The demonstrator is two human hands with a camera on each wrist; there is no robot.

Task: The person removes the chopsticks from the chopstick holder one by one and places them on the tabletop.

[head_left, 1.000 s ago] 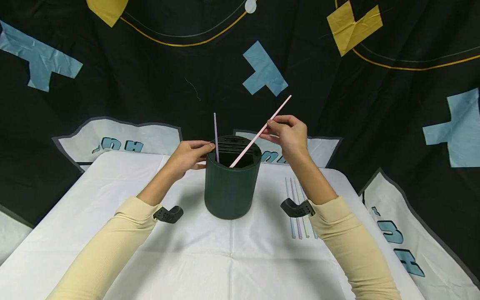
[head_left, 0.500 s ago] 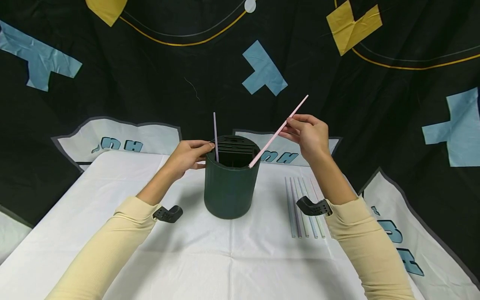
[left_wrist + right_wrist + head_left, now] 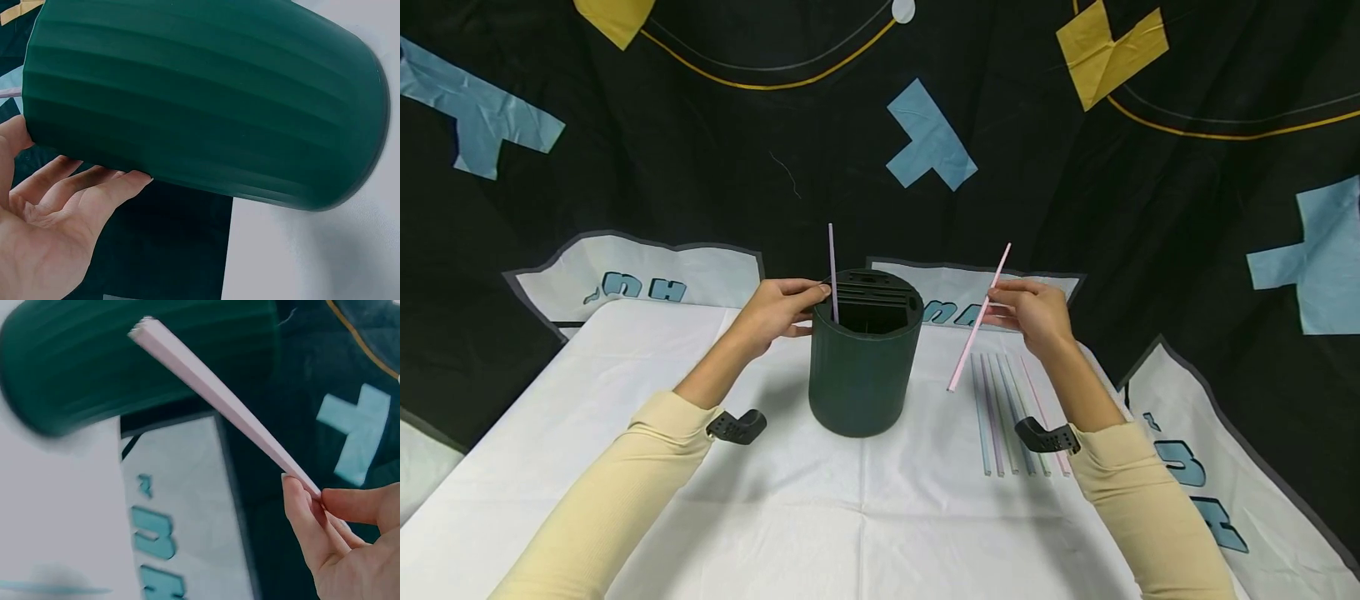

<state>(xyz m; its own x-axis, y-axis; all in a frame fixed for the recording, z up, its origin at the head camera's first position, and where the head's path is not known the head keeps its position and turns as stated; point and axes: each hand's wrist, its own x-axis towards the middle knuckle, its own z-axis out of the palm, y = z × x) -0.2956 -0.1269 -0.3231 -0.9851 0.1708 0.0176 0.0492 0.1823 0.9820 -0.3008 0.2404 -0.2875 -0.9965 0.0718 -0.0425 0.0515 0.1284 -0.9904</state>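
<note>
A dark green round utensil holder (image 3: 861, 383) with slots in its top stands on the white table. One lilac chopstick (image 3: 832, 271) rises from its opening on the left. My left hand (image 3: 775, 315) rests at the holder's left side, thumb at the rim and relaxed fingertips (image 3: 134, 179) against the outer wall. To the right of the holder, my right hand (image 3: 1036, 318) pinches a pale pink chopstick (image 3: 219, 406) between thumb and fingers near one end. That chopstick slants, its thicker end pointing down towards the table.
Several pastel chopsticks (image 3: 992, 417) lie side by side on the table, below my right hand and wrist. A black curtain (image 3: 715, 167) with tape-like blue and yellow shapes hangs behind the white tabletop (image 3: 805, 533).
My right hand has carried the pink chopstick from over the holder's opening to its right, lowering and tilting it more upright. My left hand has stayed at the rim.
</note>
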